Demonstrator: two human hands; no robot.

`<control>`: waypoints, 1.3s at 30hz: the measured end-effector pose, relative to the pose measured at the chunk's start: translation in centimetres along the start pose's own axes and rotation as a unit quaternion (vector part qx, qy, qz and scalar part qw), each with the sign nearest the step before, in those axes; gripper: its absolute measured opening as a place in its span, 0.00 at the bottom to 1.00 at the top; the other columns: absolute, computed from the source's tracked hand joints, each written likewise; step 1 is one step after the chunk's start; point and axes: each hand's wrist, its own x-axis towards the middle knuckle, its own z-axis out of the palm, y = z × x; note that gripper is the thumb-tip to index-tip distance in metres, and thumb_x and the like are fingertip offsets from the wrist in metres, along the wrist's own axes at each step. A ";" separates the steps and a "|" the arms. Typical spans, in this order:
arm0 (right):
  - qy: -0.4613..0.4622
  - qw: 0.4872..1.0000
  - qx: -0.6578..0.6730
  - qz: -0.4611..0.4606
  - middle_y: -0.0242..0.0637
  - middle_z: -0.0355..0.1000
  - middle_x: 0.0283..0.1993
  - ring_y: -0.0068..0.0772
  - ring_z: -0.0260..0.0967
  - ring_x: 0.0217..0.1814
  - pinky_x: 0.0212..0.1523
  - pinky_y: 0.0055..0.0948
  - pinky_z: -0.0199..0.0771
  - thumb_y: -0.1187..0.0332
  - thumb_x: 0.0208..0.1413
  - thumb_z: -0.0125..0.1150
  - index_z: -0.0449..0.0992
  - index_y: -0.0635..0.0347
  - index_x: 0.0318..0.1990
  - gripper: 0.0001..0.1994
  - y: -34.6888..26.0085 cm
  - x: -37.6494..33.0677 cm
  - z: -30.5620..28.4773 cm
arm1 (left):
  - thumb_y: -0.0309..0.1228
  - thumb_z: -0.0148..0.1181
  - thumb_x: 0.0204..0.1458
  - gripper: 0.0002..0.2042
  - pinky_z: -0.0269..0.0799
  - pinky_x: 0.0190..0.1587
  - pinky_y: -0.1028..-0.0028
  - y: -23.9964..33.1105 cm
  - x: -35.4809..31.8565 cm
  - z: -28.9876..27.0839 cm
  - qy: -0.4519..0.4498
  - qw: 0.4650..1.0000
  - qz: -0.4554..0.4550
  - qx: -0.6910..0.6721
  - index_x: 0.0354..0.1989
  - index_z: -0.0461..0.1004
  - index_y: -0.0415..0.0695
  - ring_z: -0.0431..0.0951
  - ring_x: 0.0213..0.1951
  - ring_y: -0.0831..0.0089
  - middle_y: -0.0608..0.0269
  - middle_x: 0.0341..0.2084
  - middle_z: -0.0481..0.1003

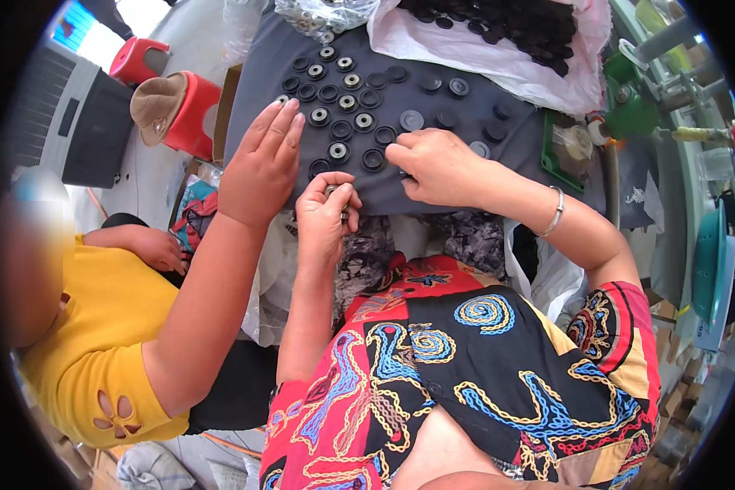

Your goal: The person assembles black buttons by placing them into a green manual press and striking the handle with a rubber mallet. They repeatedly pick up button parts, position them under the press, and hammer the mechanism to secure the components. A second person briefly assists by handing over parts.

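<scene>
On the bench: a dark grey cloth point(433, 184) carries rows of round black discs point(340, 129), many with a pale metal centre.
Left hand point(327, 214): curled at the near edge of the cloth, fingers point(340, 194) pinched together on a small metal ring piece point(332, 190) that shows between thumb and fingertips; what more it holds I cannot tell.
Right hand point(437, 167): palm down on the cloth, fingers point(400, 155) bent together and pressing down just beside a black disc point(373, 159); whether they clamp anything is hidden.
Beyond the fingers: the disc rows run away from both hands; farther off lie a clear bag of metal rings point(322, 15) and a white sheet heaped with black caps point(498, 20).
Right of the right fingers: loose plain black discs point(433, 83), then a green hand press point(629, 102) at the cloth's far side.
Left of the left fingers: another person's hand point(263, 163), fingers straight and together, lies flat on the cloth, touching the nearest discs; its arm leads to a yellow sleeve point(98, 359).
Wrist: a silver bangle point(555, 211) on the right forearm.
Far left: red stools point(189, 114), one with a tan cap point(157, 104) on it.
</scene>
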 end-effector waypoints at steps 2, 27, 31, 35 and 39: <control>-0.030 0.999 -0.029 0.010 0.43 0.68 0.27 0.47 0.70 0.34 0.36 0.41 0.70 0.74 0.35 0.59 0.67 0.64 0.27 0.09 -0.4 -0.1 -0.6 | 0.24 0.53 0.55 0.04 0.51 0.10 0.85 0.0 0.1 -0.1 -0.003 1.000 0.001 0.003 0.37 0.70 0.40 0.66 0.11 0.81 0.62 0.20 0.72; 0.002 0.993 0.074 0.088 0.44 0.69 0.40 0.45 0.71 0.39 0.41 0.38 0.71 0.74 0.39 0.67 0.75 0.64 0.45 0.20 2.8 6.7 -0.3 | 0.25 0.54 0.55 0.03 0.52 0.12 0.84 -0.1 -0.1 0.5 0.011 0.997 0.019 0.069 0.36 0.71 0.40 0.66 0.11 0.82 0.64 0.18 0.72; -0.016 0.995 0.044 0.084 0.44 0.70 0.39 0.46 0.72 0.40 0.42 0.38 0.72 0.74 0.38 0.68 0.75 0.65 0.43 0.20 2.9 7.3 0.1 | 0.24 0.54 0.55 0.03 0.51 0.12 0.84 -0.2 -0.2 0.5 0.016 0.998 0.018 0.061 0.36 0.71 0.40 0.65 0.11 0.82 0.64 0.18 0.71; -0.055 0.995 0.014 0.086 0.45 0.71 0.37 0.47 0.72 0.42 0.43 0.39 0.72 0.73 0.36 0.70 0.76 0.65 0.40 0.18 2.9 8.3 -0.1 | 0.24 0.54 0.55 0.03 0.50 0.11 0.84 -0.1 -0.3 0.6 0.014 0.998 0.018 0.062 0.36 0.72 0.39 0.65 0.11 0.82 0.64 0.18 0.71; -0.058 0.995 0.014 0.084 0.46 0.73 0.35 0.48 0.72 0.43 0.44 0.39 0.72 0.73 0.35 0.70 0.77 0.65 0.36 0.16 3.6 9.1 0.3 | 0.24 0.54 0.55 0.03 0.50 0.11 0.84 0.0 -0.2 0.7 0.016 0.997 0.015 0.069 0.36 0.72 0.40 0.65 0.11 0.83 0.64 0.18 0.71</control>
